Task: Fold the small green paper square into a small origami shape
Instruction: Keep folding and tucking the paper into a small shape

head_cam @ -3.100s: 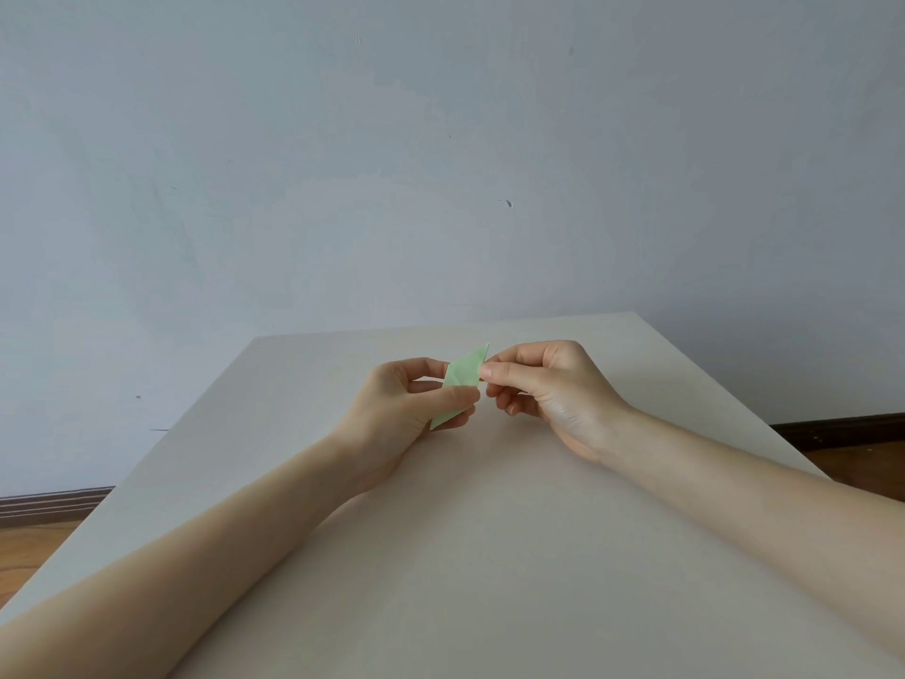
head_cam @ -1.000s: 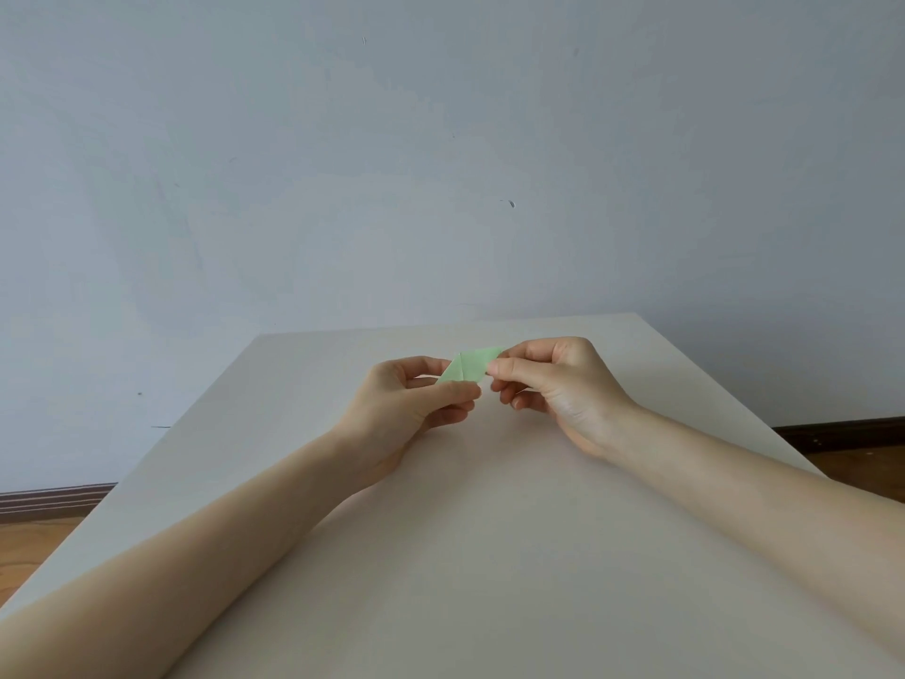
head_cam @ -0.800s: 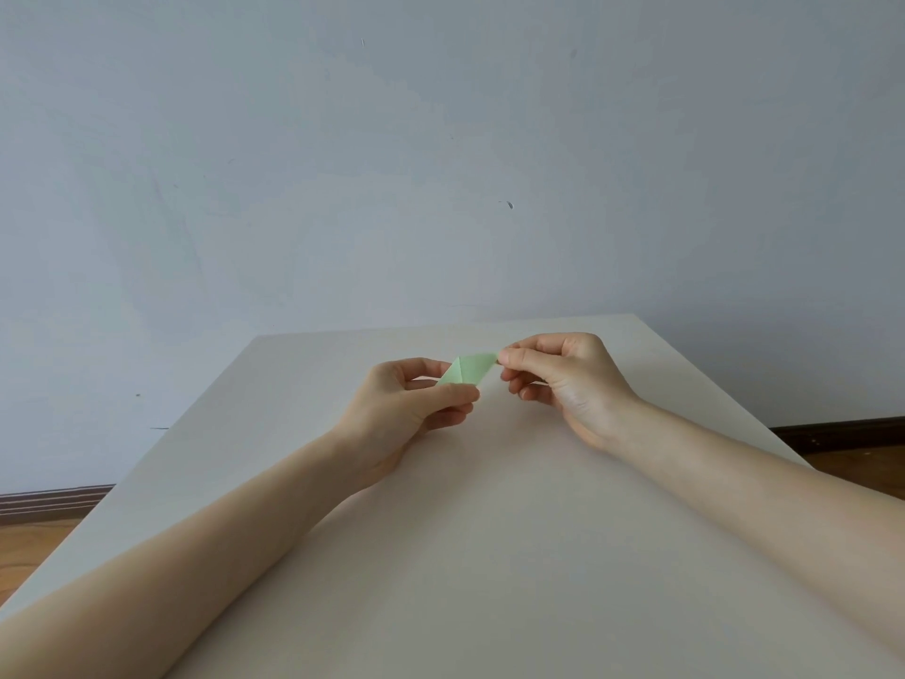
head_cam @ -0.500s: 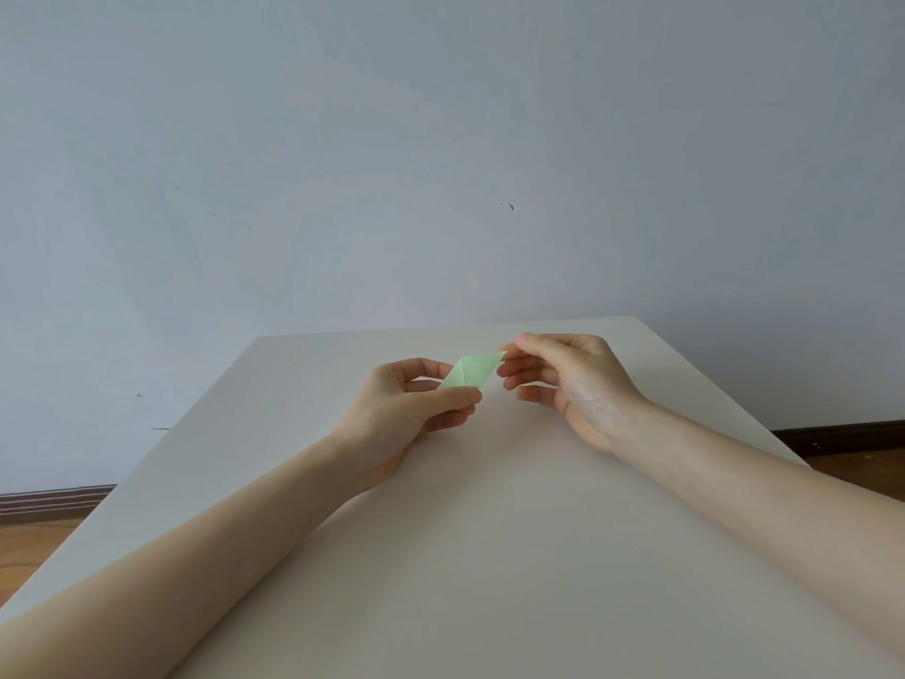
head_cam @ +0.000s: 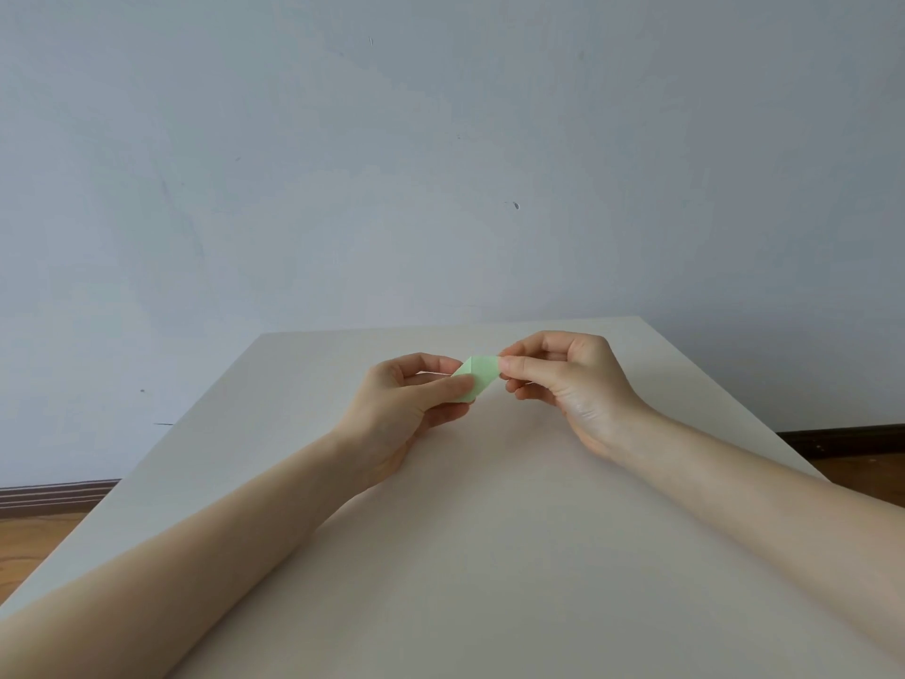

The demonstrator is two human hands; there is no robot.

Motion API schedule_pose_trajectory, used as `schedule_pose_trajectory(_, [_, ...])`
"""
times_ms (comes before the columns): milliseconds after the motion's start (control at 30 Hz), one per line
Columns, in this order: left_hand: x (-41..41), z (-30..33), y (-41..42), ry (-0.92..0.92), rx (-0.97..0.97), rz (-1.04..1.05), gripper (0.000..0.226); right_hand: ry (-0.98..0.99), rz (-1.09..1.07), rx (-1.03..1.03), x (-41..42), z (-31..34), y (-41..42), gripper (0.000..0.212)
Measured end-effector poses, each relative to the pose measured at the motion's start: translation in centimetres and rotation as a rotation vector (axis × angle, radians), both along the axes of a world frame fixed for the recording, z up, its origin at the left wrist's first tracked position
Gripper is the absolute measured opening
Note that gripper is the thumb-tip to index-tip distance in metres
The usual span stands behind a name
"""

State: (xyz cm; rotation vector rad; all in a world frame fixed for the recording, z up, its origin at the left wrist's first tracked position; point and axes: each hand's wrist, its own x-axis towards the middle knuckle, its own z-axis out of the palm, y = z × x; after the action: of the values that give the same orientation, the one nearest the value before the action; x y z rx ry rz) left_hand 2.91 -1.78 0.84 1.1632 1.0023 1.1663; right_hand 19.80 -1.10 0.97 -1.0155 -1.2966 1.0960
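Observation:
The small green paper (head_cam: pixel 476 375) is folded into a narrow, pointed piece with a crease across it, held just above the far half of the table. My left hand (head_cam: pixel 409 401) pinches its lower left part between thumb and fingers. My right hand (head_cam: pixel 563 379) pinches its upper right tip between thumb and forefinger. The paper's lower end is hidden behind my left thumb.
The pale beige table (head_cam: pixel 489 556) spreads under both forearms, its far edge close behind the hands. A grey-blue wall (head_cam: pixel 440 164) stands behind it. Wooden floor (head_cam: pixel 29 536) and a dark skirting board show at both sides.
My right hand let go of the paper's tip and spread its fingers half a second ago, and now pinches the tip again. The left hand stays in place, holding the paper.

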Motion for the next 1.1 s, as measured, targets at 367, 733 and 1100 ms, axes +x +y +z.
schedule_pose_trajectory(367, [0.03, 0.12, 0.04, -0.029, -0.031, 0.021, 0.008, -0.173, -0.02, 0.246, -0.25, 0.06, -0.54, 0.009])
schedule_pose_trajectory(733, [-0.11, 0.11, -0.08, -0.021, -0.025, 0.003, 0.011, -0.017, 0.099, 0.11, -0.52, 0.25, -0.77, 0.015])
schedule_pose_trajectory(1100, [-0.11, 0.11, -0.17, -0.036, -0.008, -0.006, 0.01, 0.093, 0.206, -0.121, -0.43, 0.45, -0.77, 0.003])
